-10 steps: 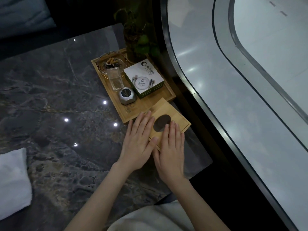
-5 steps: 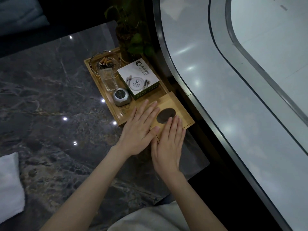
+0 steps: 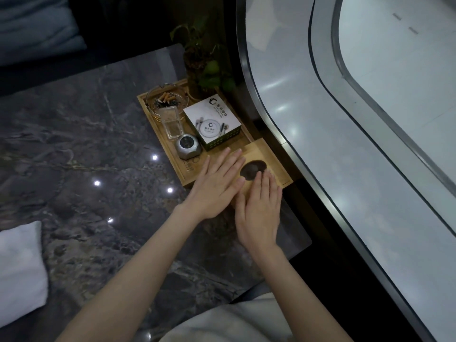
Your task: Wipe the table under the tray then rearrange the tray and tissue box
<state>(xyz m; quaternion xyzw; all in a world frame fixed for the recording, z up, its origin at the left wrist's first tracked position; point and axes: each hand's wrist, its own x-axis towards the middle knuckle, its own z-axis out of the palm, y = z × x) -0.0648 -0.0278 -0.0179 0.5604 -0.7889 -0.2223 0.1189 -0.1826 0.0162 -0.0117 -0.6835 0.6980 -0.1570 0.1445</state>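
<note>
Table [image 3: 74, 149]: dark grey stone with pale veins and small bright spots of light on it.
Cloth [image 3: 19, 270]: white and folded, at the left edge of the table, well apart from the tray.
Tray [image 3: 172, 156]: light wood, long, at the far right side of the table. Its near end touches the tissue box.
Plant [image 3: 207, 60]: green leaves at the far end of the tray.
Tissue box [image 3: 274, 161]: light wood, flat, with a dark oval hole on top. It sits at the right edge of the table, just beside the tray.
White box [image 3: 212, 119]: on the tray, next to the tissue box.
Left hand [image 3: 214, 186]: flat and open, fingers spread, lying over the tray's near corner and the left part of the tissue box. It grips nothing.
Right hand [image 3: 259, 213]: flat and open, fingers together, fingertips on the tissue box by the hole. It grips nothing.
Ashtray [image 3: 166, 101]: clear glass with butts in it, at the far end of the tray.
Clear case [image 3: 171, 122]: on the tray, between the ashtray and the silver thing.
Silver thing [image 3: 187, 145]: small and round, on the tray near the left hand.
</note>
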